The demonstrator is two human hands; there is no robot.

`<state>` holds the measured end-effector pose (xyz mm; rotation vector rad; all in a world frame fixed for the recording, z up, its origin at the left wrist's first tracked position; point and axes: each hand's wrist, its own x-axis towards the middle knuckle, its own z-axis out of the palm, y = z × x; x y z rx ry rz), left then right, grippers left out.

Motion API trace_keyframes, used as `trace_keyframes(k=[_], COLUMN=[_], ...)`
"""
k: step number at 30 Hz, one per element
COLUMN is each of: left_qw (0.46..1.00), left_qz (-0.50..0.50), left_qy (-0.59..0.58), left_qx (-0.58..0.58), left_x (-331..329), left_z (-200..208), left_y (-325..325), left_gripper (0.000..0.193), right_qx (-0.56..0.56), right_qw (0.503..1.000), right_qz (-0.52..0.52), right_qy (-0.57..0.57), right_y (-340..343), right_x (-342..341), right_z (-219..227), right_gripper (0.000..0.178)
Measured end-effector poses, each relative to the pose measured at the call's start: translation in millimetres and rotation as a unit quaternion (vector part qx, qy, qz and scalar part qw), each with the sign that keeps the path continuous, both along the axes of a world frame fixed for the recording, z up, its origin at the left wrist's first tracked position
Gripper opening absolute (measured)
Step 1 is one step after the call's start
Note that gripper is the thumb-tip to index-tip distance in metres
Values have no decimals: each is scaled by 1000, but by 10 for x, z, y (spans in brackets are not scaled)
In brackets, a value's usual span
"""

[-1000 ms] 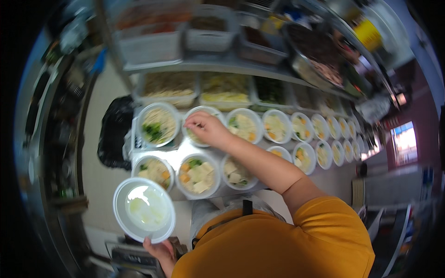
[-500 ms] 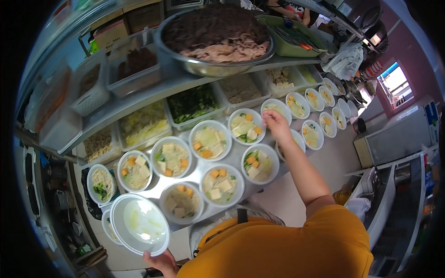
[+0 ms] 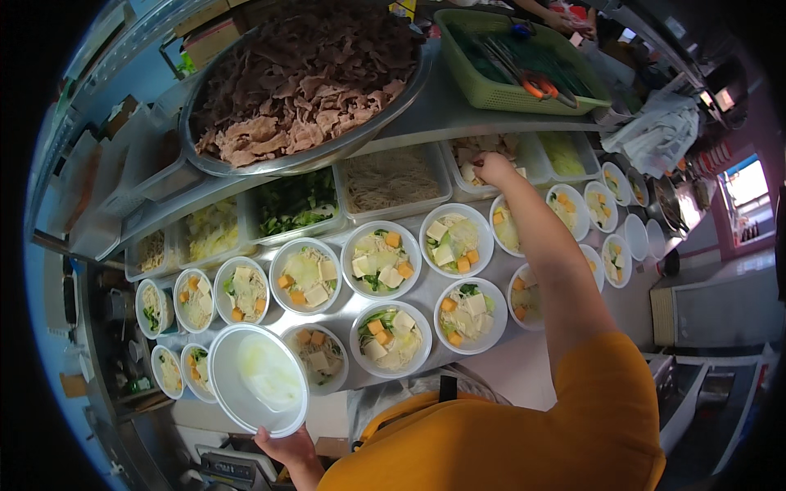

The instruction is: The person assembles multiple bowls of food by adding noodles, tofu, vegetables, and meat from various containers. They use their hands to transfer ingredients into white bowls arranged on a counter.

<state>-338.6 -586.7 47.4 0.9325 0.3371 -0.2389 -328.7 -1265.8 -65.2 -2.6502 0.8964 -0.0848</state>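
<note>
My left hand (image 3: 286,449) holds a white plastic bowl (image 3: 258,390) by its near rim, low at the left; the bowl holds only a thin pale layer. My right hand (image 3: 493,168) is stretched out far to the right, fingers down in a clear tub of pale tofu pieces (image 3: 491,159). Whether it grips any pieces is hidden. Below that arm stand several filled bowls (image 3: 381,262) of noodles, greens, tofu and orange cubes on the steel counter (image 3: 524,360).
A big steel basin of sliced cooked meat (image 3: 303,78) sits on the upper shelf beside a green basket of tongs and scissors (image 3: 524,61). Tubs of noodles (image 3: 391,180), greens (image 3: 295,209) and cabbage (image 3: 211,233) line the back. Stacked empty bowls (image 3: 647,237) stand at right.
My view has swung right along the counter. My right hand has moved from the bowls up into the tofu tub. The left hand still holds the white bowl.
</note>
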Motion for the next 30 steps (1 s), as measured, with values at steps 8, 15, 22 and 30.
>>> trace_keyframes(k=[8,15,22,30], left_qw=[995,995,996,994], left_qz=[75,96,81,92], left_qy=[22,7,33,39], left_qx=[55,39,37,-46], left_x=[-385,-516,-458,-364], left_z=[67,-15,27,-107], left_y=[-184,-114,20,643], left_gripper=[67,67,80,78], right_qx=[3,43,57,335], right_qw=[977,995,998,918], right_qz=[32,70,-16,52], right_qy=[212,54,-5,-204], right_y=[-42,-8,-156,1730], right_x=[357,549,238,69], right_z=[65,99,-29,602], right_gripper=[43,47,42,9])
